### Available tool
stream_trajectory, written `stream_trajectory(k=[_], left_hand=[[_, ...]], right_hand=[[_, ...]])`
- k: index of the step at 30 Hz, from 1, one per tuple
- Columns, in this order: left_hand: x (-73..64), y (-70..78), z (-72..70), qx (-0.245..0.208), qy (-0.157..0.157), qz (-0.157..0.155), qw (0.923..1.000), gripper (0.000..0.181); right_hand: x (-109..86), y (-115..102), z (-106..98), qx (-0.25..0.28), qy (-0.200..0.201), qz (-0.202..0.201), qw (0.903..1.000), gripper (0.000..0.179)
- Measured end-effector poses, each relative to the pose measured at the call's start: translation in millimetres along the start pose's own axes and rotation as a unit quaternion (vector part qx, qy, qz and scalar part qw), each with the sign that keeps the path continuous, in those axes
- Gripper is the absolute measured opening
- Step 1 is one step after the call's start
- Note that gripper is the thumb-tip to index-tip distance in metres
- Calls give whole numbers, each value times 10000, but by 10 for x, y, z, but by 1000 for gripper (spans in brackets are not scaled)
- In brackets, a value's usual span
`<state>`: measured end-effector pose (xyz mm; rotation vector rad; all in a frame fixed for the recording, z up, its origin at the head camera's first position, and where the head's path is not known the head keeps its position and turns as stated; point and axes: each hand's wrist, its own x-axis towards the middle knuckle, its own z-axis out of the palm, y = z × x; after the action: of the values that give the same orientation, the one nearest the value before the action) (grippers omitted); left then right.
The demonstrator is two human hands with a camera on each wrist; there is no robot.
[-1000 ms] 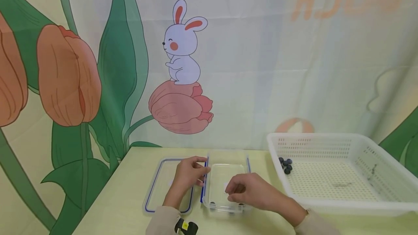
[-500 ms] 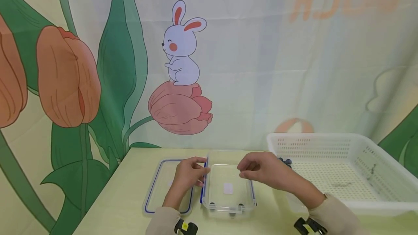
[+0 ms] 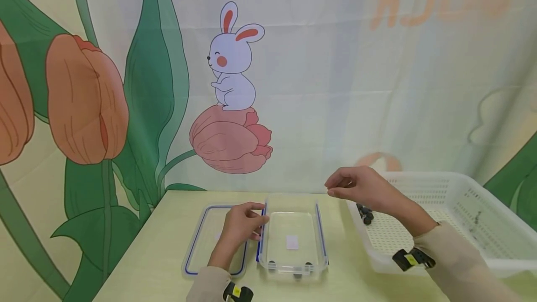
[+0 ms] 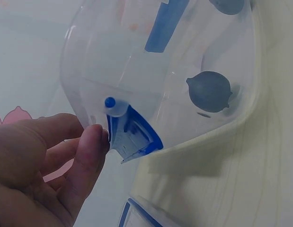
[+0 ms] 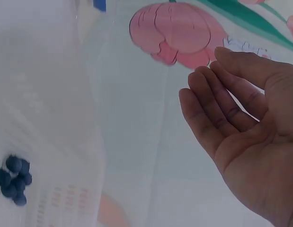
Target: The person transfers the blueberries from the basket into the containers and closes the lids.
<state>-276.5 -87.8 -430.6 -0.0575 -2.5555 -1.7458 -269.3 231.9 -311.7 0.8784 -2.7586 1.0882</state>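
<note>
My left hand (image 3: 241, 225) grips the left side of a clear plastic food container (image 3: 304, 227). In the left wrist view its thumb and fingers pinch the wall beside a blue latch (image 4: 132, 132). A few dark blueberries (image 4: 210, 91) lie inside the container, by its near end in the head view. My right hand (image 3: 365, 188) is raised over the left rim of a white plastic basket (image 3: 457, 176), fingers loosely bent and nothing between them. Several blueberries (image 5: 14, 179) sit in the basket, bunched along its left side.
Left of the container lies a clear lid (image 3: 203, 241) with a blue seal, partly behind my left forearm. The container and basket stand on a pale yellow table (image 3: 138, 264). A printed curtain (image 3: 302, 106) hangs behind.
My right hand has moved from over the container up and right to the basket's left rim. My left hand keeps its hold on the container.
</note>
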Motion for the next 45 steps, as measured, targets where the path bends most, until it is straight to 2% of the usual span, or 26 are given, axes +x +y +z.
stream_trajectory(k=[10, 15, 22, 29, 36, 45], left_hand=[[-7, -7, -1, 17, 11, -32, 10000, 38], [-9, 1, -7, -5, -34, -26, 10000, 39], [-11, 12, -11, -3, -57, -14, 10000, 40], [-11, -1, -15, -24, -49, -14, 10000, 40], [10, -6, -3, -41, -35, -94, 9999, 39], [8, -10, 0, 16, -1, -114, 9999, 38]], right_hand=[[23, 425, -307, -562, 310, 26, 9979, 16], [47, 681, -388, -397, 299, 209, 9985, 14], [56, 956, -380, -102, -78, 668, 9977, 16], [39, 1231, -341, 261, -537, 768, 9953, 17], [-2, 1462, -314, 353, -808, 1105, 9900, 16], [-37, 1693, -223, 417, -1299, 1105, 9845, 11]])
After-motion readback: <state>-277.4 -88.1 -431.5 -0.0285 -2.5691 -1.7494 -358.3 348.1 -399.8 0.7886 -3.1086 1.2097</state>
